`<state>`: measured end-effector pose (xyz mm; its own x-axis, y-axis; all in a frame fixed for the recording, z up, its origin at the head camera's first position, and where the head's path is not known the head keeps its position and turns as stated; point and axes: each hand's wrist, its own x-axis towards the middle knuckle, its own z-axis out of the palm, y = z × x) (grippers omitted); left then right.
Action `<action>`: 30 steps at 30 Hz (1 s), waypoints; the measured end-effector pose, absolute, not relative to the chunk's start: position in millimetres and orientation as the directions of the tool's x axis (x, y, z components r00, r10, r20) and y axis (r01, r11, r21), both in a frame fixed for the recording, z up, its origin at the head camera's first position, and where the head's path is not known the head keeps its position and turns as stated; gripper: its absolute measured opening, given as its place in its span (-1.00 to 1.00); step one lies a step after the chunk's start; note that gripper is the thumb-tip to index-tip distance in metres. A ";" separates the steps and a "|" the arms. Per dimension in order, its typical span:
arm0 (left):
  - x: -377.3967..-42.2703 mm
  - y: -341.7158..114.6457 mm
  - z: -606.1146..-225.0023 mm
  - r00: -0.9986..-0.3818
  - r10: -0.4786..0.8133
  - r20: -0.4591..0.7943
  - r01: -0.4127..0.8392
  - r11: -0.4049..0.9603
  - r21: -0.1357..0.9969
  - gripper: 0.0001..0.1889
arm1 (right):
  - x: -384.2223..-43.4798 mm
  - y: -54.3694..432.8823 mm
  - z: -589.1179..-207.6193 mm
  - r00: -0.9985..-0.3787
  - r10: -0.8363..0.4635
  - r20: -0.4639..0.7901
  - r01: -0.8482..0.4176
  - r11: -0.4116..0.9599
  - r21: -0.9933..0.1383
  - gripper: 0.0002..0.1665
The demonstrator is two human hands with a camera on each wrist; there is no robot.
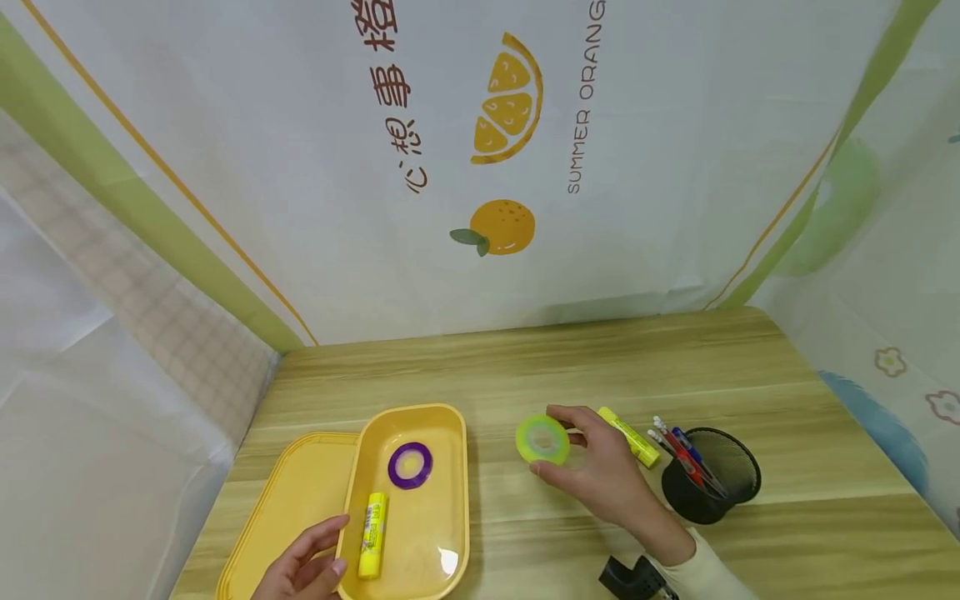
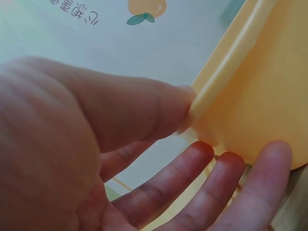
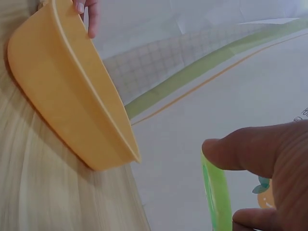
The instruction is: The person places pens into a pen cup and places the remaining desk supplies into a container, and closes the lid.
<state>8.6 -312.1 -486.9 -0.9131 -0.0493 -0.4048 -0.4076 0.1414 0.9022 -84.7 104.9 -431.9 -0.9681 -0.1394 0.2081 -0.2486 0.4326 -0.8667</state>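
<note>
My right hand (image 1: pixel 600 467) pinches a yellow-green roll of tape (image 1: pixel 522 442) between thumb and fingers, above the table right of a yellow plastic bin (image 1: pixel 420 554). In the right wrist view the roll (image 3: pixel 219 195) appears edge-on, its lower end cut off. My left hand (image 1: pixel 303 567) touches the bin's left side; in the left wrist view the thumb (image 2: pixel 144 108) meets the rim and loosely bent fingers (image 2: pixel 192 202) reach the outer wall. Inside the bin lie a purple roll of tape (image 1: pixel 394 475) and a yellow glue stick (image 1: pixel 372 537).
A yellow lid (image 1: pixel 300 492) lies partly beneath the bin's left side. Beyond my right hand lies another yellow glue stick (image 1: pixel 633 442), beside a black mesh pen holder (image 1: pixel 693 504) with several pens. Printed white cloth (image 1: pixel 637 208) hangs behind the wooden table (image 1: pixel 525 367).
</note>
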 end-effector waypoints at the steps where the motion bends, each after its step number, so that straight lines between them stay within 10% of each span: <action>1: 8.5 -312.4 -486.9 -0.913 -0.043 -0.406 -0.408 0.136 0.903 -0.36 | -84.9 102.7 -431.3 -0.966 -0.143 0.215 -0.256 0.428 -0.867 -0.15; 30: 7.1 -311.1 -479.9 -0.899 0.004 -0.437 -0.435 0.093 0.896 -0.24 | -89.8 38.2 -421.0 -0.917 -0.321 0.236 -0.332 0.286 -0.899 -0.15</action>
<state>7.1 -311.1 -479.9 -0.8994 0.0041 -0.4371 -0.4349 0.0926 0.8957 -89.8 38.2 -421.0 -0.9171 -0.3212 0.2361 -0.3317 0.2864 -0.8989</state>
